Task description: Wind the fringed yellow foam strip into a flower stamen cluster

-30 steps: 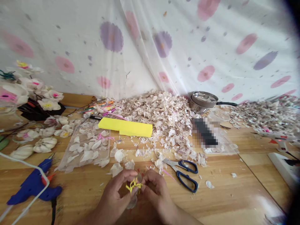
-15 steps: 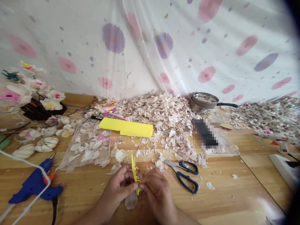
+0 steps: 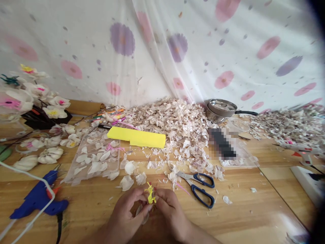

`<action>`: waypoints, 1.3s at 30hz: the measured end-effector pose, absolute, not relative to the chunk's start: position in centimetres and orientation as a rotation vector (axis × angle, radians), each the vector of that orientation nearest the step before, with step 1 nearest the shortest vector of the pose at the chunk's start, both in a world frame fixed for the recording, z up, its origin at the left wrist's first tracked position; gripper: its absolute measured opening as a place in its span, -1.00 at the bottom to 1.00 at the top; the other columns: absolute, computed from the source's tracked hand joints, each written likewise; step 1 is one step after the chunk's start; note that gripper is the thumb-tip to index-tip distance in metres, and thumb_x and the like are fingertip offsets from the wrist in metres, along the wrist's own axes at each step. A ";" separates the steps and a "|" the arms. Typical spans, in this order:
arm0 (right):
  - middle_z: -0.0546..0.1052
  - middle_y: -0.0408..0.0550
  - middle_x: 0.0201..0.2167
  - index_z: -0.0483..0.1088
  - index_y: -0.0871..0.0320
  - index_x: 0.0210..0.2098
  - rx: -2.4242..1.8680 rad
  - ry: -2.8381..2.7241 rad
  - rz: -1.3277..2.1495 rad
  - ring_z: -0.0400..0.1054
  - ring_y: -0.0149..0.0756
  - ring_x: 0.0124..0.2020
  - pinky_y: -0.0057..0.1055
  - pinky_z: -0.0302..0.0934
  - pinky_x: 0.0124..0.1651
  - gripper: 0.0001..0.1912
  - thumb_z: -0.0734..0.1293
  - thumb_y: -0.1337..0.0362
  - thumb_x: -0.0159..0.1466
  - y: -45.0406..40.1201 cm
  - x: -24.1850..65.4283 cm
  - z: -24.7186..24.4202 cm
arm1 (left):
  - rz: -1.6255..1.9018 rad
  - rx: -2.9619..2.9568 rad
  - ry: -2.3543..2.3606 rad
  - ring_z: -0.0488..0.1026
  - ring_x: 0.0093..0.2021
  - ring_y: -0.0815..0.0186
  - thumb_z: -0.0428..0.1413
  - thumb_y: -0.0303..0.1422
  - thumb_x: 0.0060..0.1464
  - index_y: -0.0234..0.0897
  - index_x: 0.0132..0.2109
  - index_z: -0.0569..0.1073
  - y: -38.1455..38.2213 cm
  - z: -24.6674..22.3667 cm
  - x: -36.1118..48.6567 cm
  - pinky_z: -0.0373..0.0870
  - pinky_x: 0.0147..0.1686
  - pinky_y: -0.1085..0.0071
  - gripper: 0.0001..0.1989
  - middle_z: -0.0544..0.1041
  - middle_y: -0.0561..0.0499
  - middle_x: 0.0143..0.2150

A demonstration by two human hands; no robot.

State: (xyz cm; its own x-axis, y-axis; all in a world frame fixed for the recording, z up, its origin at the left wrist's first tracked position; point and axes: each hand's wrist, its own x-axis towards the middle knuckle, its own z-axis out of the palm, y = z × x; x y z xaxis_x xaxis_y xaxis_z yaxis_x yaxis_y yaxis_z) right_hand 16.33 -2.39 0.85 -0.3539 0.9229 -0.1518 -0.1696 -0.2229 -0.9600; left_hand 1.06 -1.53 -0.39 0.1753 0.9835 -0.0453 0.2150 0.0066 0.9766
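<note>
A small fringed yellow piece (image 3: 150,194) is pinched between both hands near the bottom centre. My left hand (image 3: 130,208) grips it from the left, thumb against its base. From the right, my right hand (image 3: 170,207) holds it with closed fingertips. A translucent pale petal (image 3: 143,217) shows under the left thumb, partly hidden; whether it is held cannot be made out. Beyond the hands lies a folded yellow sheet (image 3: 137,137). Blue-handled scissors (image 3: 201,189) rest slightly open to the right of my right hand.
A large heap of dry petals (image 3: 172,122) lies at the back, with metal pans (image 3: 220,108) beside it. Left are a blue glue gun (image 3: 38,200), a petal tray (image 3: 93,157) and white flowers (image 3: 57,110). A white glue gun (image 3: 302,152) sits far right.
The yellow strip, upright and long before, is now bunched into a short, curled tuft between the fingers. Both hands have come closer together, and more of the petal beneath is covered.
</note>
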 end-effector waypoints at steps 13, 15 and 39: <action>0.48 -0.10 -0.43 0.41 0.14 -0.35 -1.128 -1.672 0.869 0.30 -0.29 -0.32 -0.42 0.14 -0.24 -0.91 0.27 0.38 0.26 -2.6 17.2 1.3 | 0.833 0.929 1.000 0.42 -0.37 0.31 0.27 -0.26 -0.09 -0.26 -0.02 0.29 0.0 0.1 0.8 0.32 -0.34 0.46 -0.50 0.53 0.07 -0.42; 0.49 -0.11 -0.45 0.43 0.13 -0.38 -1.123 -1.680 0.831 0.30 -0.31 -0.35 -0.43 0.14 -0.26 -0.88 0.28 0.40 0.27 -2.5 17.0 1.2 | 0.833 0.923 1.001 0.42 -0.37 0.30 0.28 -0.26 -0.10 -0.26 -0.02 0.28 -0.1 0.0 0.8 0.32 -0.33 0.45 -0.49 0.54 0.07 -0.41; 0.30 -0.13 -0.52 0.26 0.16 -0.49 -1.147 -1.263 1.547 0.22 -0.32 -0.44 -0.40 0.13 -0.35 -0.59 0.16 -0.03 0.29 -2.3 16.6 0.2 | 1.027 1.350 1.217 0.54 -0.37 0.30 0.21 -0.39 -0.09 -0.17 -0.18 0.39 -1.2 0.2 1.1 0.48 -0.33 0.51 -0.73 0.59 0.06 -0.36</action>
State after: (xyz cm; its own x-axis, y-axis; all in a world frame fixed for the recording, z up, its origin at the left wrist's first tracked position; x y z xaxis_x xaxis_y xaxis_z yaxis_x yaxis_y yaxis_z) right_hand 16.59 -2.30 0.17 -0.2546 0.9553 -0.1502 -0.0441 -0.1666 -0.9850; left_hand 1.10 -1.22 0.24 0.1307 0.9909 -0.0314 0.1359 0.0135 0.9906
